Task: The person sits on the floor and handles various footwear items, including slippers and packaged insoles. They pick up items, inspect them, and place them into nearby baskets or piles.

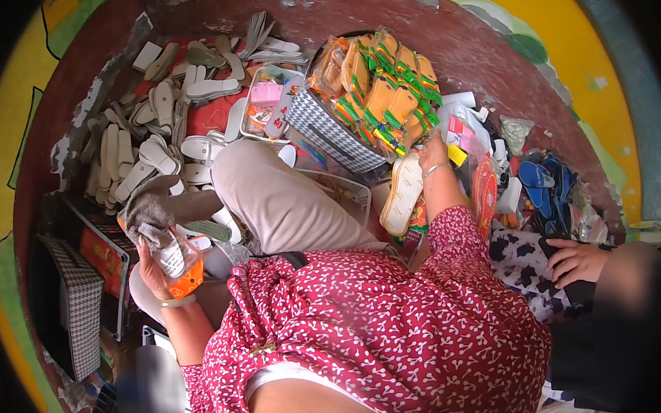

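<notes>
At the left, my left hand [150, 270] closes round the edge of a clear and orange plastic packet [185, 272] with a white label. Bunched grey fabric [151, 214] lies just above the packet, touching or very near it. On the right, my right hand [433, 155] grips the upper edge of a cream insole [403, 193] with faint print on it. Its fingertips are partly hidden. Just above that hand is a heap of tan insoles in green and yellow wrapping [392, 100], filling a houndstooth-patterned bin [330, 134].
Loose pale insoles [161, 103] are piled at the far left. A clear tub [244, 125] holds a pink box. Blue slippers [537, 182] and a red insole [485, 189] lie right. Another person's hand [576, 261] rests at the right edge. An empty-looking houndstooth box [82, 297] stands left.
</notes>
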The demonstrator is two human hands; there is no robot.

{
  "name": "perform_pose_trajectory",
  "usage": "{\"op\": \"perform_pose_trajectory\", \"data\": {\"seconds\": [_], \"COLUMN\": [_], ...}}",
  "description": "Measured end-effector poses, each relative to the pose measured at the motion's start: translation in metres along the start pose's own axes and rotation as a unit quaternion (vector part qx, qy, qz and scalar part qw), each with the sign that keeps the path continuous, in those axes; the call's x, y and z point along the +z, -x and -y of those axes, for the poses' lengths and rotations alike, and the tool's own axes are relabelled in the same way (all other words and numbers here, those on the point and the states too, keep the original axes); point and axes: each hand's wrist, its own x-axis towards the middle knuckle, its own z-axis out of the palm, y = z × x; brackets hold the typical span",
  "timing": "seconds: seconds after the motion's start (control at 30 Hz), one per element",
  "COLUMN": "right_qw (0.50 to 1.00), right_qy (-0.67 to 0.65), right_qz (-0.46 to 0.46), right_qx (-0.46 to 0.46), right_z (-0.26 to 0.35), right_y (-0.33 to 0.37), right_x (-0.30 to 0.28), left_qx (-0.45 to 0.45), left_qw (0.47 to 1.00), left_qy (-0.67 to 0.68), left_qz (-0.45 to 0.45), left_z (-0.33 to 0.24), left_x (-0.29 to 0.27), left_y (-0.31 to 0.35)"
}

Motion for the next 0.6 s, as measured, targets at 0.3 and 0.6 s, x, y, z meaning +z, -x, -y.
{"op": "perform_pose_trajectory", "data": {"seconds": [0.3,0.6], "right_qw": [0.999,0.990], "right_qy": [-0.010,0.134], "right_qz": [0.040,0.038], "right_qx": [-0.017,0.019], "right_z": [-0.007,0.000], "right_y": [-0.028,-0.010], "right_x": [0.037,0.057], "left_qx": [0.041,0.088], "left_qw": [0.994,0.988], "left_qy": [-0.088,-0.078], "left_qz": [-0.044,-0.098], "left_z": [-0.002,0.011], "left_x": [-0.018,0.013], "left_y": [0.000,0.012]}}
